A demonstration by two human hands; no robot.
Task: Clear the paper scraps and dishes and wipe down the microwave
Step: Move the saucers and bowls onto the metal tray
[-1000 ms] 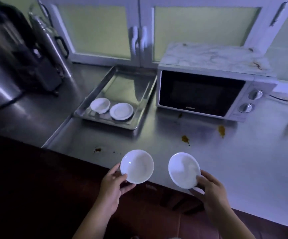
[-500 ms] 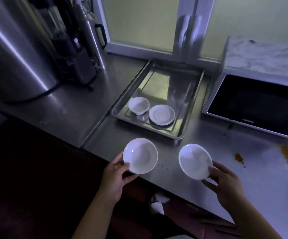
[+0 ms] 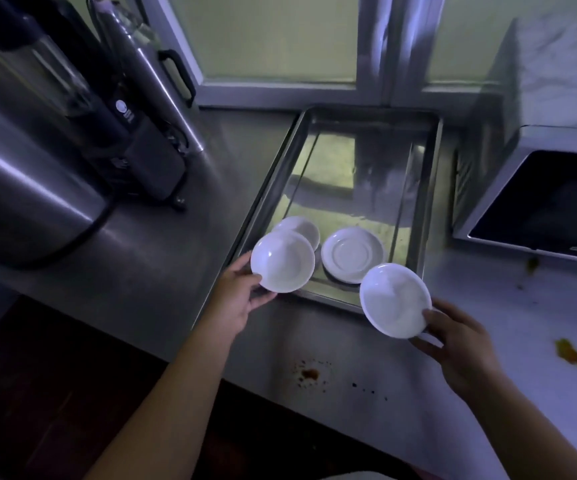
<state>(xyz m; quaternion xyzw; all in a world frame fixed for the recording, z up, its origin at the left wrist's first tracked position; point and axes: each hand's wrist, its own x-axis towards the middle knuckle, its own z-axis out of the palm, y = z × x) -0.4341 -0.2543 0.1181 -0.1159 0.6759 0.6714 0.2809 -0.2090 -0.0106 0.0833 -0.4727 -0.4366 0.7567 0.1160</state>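
Observation:
My left hand (image 3: 237, 299) grips a small white dish (image 3: 282, 261) by its near rim, held over the front left corner of the steel tray (image 3: 432, 188). My right hand (image 3: 460, 344) pinches a second white dish (image 3: 395, 300) by its right edge, tilted above the tray's front rim. Inside the tray lie a white saucer (image 3: 352, 254) and a small white bowl (image 3: 302, 227), the bowl partly hidden behind the left dish. The microwave (image 3: 536, 202) stands right of the tray, its dark door facing me.
Brown and orange spills (image 3: 309, 374) mark the steel counter (image 3: 162, 271) in front of the tray and to the right (image 3: 567, 351). A large steel urn (image 3: 20, 188), a black appliance (image 3: 134, 147) and a steel jug (image 3: 152, 74) stand at left. Windows lie behind.
Both hands have carried their dishes forward from the counter's front edge to over the tray's near end. The view has swung left and closer to the tray.

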